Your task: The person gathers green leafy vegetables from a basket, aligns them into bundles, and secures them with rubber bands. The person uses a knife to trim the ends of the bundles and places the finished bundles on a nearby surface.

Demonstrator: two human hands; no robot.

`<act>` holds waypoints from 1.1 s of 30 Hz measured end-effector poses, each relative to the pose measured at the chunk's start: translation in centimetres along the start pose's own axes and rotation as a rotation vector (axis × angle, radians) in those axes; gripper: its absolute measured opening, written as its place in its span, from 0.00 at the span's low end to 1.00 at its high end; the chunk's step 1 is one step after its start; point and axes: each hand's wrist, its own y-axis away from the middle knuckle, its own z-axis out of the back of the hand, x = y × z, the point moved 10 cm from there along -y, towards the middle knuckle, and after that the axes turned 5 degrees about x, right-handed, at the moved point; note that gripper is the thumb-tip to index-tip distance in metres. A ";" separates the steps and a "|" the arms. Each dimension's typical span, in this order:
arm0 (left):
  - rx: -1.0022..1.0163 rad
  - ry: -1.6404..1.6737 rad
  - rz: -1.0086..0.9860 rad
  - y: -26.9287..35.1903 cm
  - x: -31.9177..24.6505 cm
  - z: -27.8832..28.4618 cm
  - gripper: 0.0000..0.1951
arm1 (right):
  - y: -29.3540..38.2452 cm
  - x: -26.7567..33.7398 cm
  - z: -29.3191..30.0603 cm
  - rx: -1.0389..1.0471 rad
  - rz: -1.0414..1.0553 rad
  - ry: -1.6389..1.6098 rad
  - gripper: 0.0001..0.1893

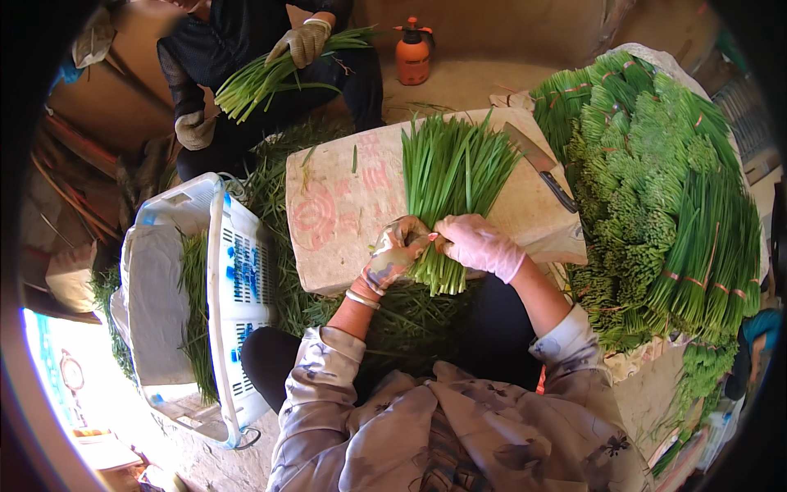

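Observation:
A bundle of garlic chives (458, 166) lies on a pale, cloth-like covered block (356, 209), its leaf tips pointing away from me and its cut ends towards me. My left hand (396, 252), in a patterned glove, pinches at the near part of the bundle. From the other side, my right hand (482, 246), in a thin pink glove, meets it there. Between my fingertips shows a small piece of red tie (433, 236); how far it goes around the stems is hidden. A kitchen knife (541, 166) with a black handle rests on the block's right side.
Right of the block rises a large pile of tied chive bundles (652, 203). A white plastic basket (215, 307) holding greens stands on its side at my left. Loose leaves (307, 320) litter the floor. Opposite, a co-worker's gloved hand (304, 43) holds chives near an orange spray bottle (412, 55).

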 end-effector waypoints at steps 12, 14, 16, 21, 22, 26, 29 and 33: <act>0.095 -0.276 -0.202 0.4 -2.4 -0.6 0.09 | 4.1 0.1 -0.9 -0.507 -0.128 -0.402 0.04; 0.151 -0.113 -0.052 0.1 -0.9 -0.8 0.10 | 4.0 0.4 -0.7 -0.503 -0.104 -0.389 0.06; 0.175 -0.036 0.013 -0.1 -0.2 -0.9 0.11 | 3.7 -0.4 -1.3 -0.429 -0.167 -0.515 0.09; 0.159 -0.035 -0.043 -0.4 -0.4 -0.6 0.12 | 2.8 -0.8 -2.2 -0.319 -0.184 -0.620 0.17; 0.163 -0.070 -0.016 -0.4 0.0 -0.7 0.11 | 2.7 -0.5 -2.0 -0.337 -0.149 -0.600 0.16; 0.180 -0.006 0.009 -0.3 0.2 -0.6 0.08 | 2.8 -0.6 -1.5 -0.413 -0.146 -0.550 0.09; 0.188 -0.009 0.022 -0.1 0.5 -0.8 0.09 | 2.9 -1.1 -1.5 -0.403 -0.224 -0.505 0.04; 0.010 -0.008 -0.017 0.5 1.2 -0.1 0.07 | 2.5 -1.1 -1.2 -0.377 -0.250 -0.421 0.04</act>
